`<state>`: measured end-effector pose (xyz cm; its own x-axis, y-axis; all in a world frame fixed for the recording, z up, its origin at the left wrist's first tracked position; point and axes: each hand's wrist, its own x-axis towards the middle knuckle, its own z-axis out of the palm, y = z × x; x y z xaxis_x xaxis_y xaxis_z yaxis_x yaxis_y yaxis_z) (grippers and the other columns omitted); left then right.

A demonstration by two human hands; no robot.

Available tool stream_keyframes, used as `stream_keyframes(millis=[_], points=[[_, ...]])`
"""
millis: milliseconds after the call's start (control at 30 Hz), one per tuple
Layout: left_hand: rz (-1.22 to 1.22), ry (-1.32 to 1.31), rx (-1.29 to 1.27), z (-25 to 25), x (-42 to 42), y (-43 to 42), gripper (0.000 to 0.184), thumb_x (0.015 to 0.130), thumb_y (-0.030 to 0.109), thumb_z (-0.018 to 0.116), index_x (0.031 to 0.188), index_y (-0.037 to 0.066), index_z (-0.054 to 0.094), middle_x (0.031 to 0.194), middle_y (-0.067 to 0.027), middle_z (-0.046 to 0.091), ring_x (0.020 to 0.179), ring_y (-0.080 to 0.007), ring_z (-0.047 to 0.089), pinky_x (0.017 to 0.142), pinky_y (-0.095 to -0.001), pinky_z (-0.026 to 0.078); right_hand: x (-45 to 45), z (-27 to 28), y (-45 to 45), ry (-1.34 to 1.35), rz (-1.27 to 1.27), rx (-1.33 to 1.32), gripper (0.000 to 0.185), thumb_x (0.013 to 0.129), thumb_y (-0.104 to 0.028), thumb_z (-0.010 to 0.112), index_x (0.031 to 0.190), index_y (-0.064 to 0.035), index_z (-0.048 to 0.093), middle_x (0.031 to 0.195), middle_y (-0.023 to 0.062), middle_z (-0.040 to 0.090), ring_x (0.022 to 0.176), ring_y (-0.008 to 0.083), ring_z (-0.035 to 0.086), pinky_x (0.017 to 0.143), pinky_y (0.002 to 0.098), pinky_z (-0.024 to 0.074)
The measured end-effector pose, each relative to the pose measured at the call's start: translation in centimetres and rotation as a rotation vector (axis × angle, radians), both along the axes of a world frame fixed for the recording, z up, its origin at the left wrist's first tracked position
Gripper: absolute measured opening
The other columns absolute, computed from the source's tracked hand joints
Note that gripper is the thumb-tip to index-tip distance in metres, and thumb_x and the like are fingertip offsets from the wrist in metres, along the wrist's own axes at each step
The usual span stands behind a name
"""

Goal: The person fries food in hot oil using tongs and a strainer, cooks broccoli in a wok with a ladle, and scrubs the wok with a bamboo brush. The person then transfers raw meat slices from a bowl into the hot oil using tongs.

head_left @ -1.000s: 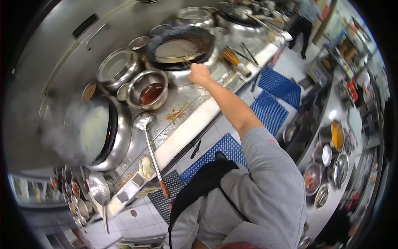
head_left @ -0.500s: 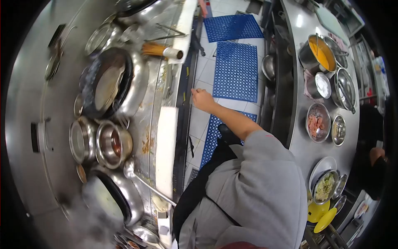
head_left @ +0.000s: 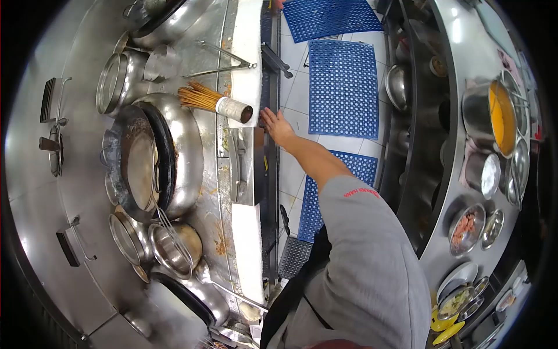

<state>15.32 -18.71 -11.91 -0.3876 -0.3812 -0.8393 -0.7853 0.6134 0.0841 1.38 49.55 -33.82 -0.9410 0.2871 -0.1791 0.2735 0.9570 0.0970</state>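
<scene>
My right hand (head_left: 278,125) reaches out beside the front edge of the stove (head_left: 210,192), fingers stretched and slightly apart, with nothing in it. Whether it touches the edge I cannot tell. Closest to it is a bamboo wok brush (head_left: 215,107) with a pale wrapped handle, lying at the stove front. A steel box-like piece (head_left: 247,166) with a handle sits just below the brush, on the white strip (head_left: 249,232). Tongs (head_left: 224,67) lie above the brush. My left hand is not in view.
A large dark wok (head_left: 131,168) and steel pots (head_left: 177,250) stand on the stove, with steam near the bottom. Blue perforated mats (head_left: 343,87) cover the floor. On the right counter are an orange-liquid pot (head_left: 503,119), a bowl of raw meat (head_left: 467,230) and yellow plates (head_left: 447,333).
My right hand has gone from curled fingers to outstretched fingers and is now nearer the wok brush. The whole view has shifted with my head.
</scene>
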Motion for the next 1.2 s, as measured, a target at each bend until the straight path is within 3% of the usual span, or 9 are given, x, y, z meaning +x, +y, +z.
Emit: stream_keyframes(millis=[233,367,467,567,633,767,833,1033,1200], points=[[0.182,-0.031,0.005,1.4,8.5,-1.0,0.021,0.087,0.026,0.061,0.090,0.007,0.067,0.073,-0.0025,0.065,0.057,-0.0155,0.062,0.045,-0.0329,0.051,-2.4,-9.3,0.2,0.314,-0.416,-0.589,0.057,0.092,-0.018,0.050,0.146,-0.0115,0.033,0.151,0.0128,0.032,0.142,0.0345,0.026,0.102,0.0584,0.0350],[0.315,-0.010,0.127,-0.5,19.6,-2.6,0.021,0.087,0.028,0.061,0.090,0.007,0.067,0.075,-0.0023,0.066,0.057,-0.0155,0.063,0.046,-0.0332,0.052,-1.5,-8.4,1.8,0.045,-0.341,-0.498,0.047,0.091,-0.019,0.047,0.137,-0.0178,0.046,0.134,0.0093,0.055,0.128,0.0322,0.047,0.096,0.0483,0.0462],[0.412,0.030,0.228,-3.3,28.6,-4.3,0.022,0.088,0.029,0.061,0.090,0.008,0.067,0.076,-0.0021,0.066,0.057,-0.0155,0.063,0.046,-0.0335,0.052,-1.4,-8.5,0.8,0.041,0.425,-0.218,0.044,0.088,-0.018,0.050,0.131,-0.0194,0.057,0.134,0.0092,0.055,0.118,0.0317,0.056,0.095,0.0461,0.0468],[0.551,0.015,0.225,-6.1,30.8,-6.3,0.024,0.090,0.029,0.060,0.091,0.007,0.066,0.074,-0.0032,0.068,0.057,-0.0159,0.064,0.046,-0.0340,0.053,2.5,-12.4,-5.1,-0.321,0.247,-0.379,0.060,0.087,-0.037,0.058,0.130,0.0041,0.051,0.125,0.0322,0.054,0.112,0.0398,0.057,0.097,0.0474,0.0448],[0.372,0.089,0.065,-8.7,31.7,-8.3,0.022,0.089,0.027,0.061,0.094,0.005,0.066,0.069,-0.0054,0.067,0.052,-0.0170,0.063,0.045,-0.0343,0.053,8.4,-0.6,-11.9,-0.432,0.480,-0.792,0.045,0.087,-0.040,0.057,0.101,0.0014,0.068,0.102,0.0252,0.067,0.101,0.0393,0.063,0.086,0.0435,0.0493],[0.317,0.420,-0.165,-10.9,32.8,-12.7,0.020,0.086,0.020,0.062,0.093,0.002,0.068,0.070,-0.0147,0.068,0.055,-0.0222,0.066,0.053,-0.0352,0.054,17.6,-0.4,-25.8,-0.342,0.281,-0.839,0.040,0.091,-0.038,0.052,0.081,-0.0024,0.068,0.068,0.0122,0.067,0.060,0.0271,0.064,0.059,0.0386,0.0489],[0.238,0.615,-0.358,-12.3,33.0,-15.2,0.018,0.085,0.017,0.060,0.090,0.002,0.069,0.074,-0.0186,0.068,0.066,-0.0236,0.069,0.059,-0.0356,0.052,21.0,-5.2,-31.2,-0.093,0.412,-0.871,0.036,0.093,-0.035,0.051,0.087,-0.0032,0.068,0.066,0.0079,0.065,0.053,0.0208,0.060,0.055,0.0346,0.0479],[0.124,1.310,-0.029,-1.9,23.3,-14.0,0.023,0.073,-0.002,0.058,0.095,0.002,0.062,0.084,-0.0128,0.061,0.073,-0.0258,0.061,0.065,-0.0349,0.050,24.7,13.2,-51.5,-0.621,-0.190,-1.722,0.032,0.094,-0.033,0.056,0.117,-0.0106,0.059,0.094,0.0060,0.065,0.091,0.0191,0.060,0.071,0.0384,0.0505],[-0.463,1.506,-0.121,2.2,13.4,-9.4,0.047,0.071,0.016,0.068,0.114,0.000,0.059,0.108,-0.0161,0.061,0.107,-0.0357,0.055,0.090,-0.0450,0.045,26.4,18.4,-58.5,-0.683,-0.459,-2.057,0.036,0.094,-0.033,0.059,0.121,-0.0106,0.050,0.080,0.0064,0.061,0.076,0.0221,0.062,0.068,0.0379,0.0523]])
